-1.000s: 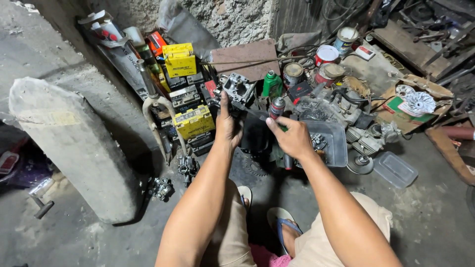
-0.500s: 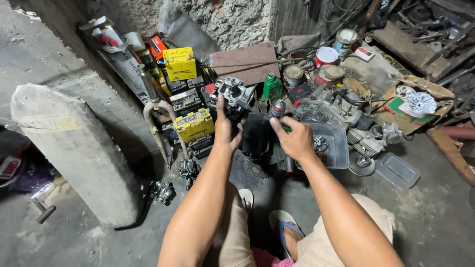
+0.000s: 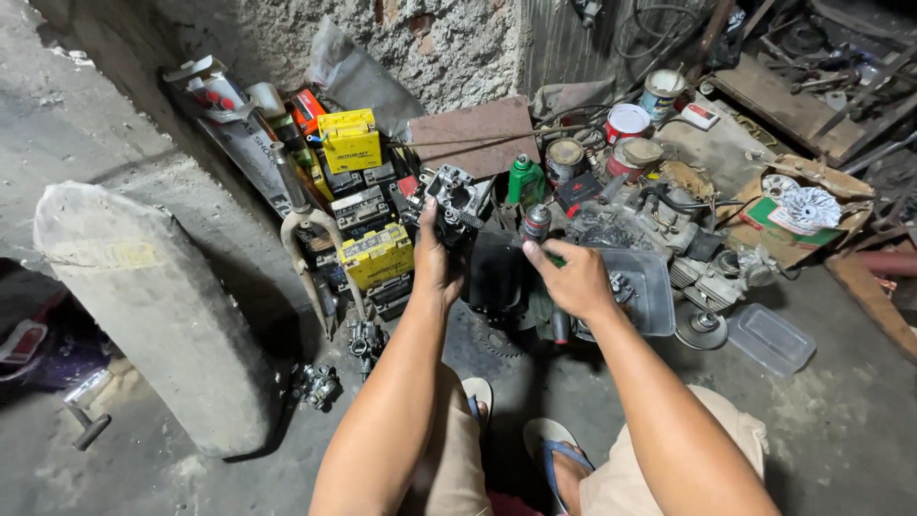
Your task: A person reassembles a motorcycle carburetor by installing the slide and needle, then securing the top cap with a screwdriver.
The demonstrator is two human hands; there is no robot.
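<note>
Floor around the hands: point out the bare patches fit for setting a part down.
Bare concrete floor lies right of the flat clear lid, and more at lower left between the concrete post and the left arm. Crowded: from the yellow boxes to the clear tray, around the left hand and right hand.

Yellow battery boxes (image 3: 351, 140) are stacked at the far left against the rough wall (image 3: 420, 38), beside a grey concrete post (image 3: 153, 306). Paint tins (image 3: 628, 122) and a green bottle (image 3: 522, 179) stand farther right, with a clear plastic lid (image 3: 769, 337) on the floor (image 3: 841, 420) at near right.
</note>
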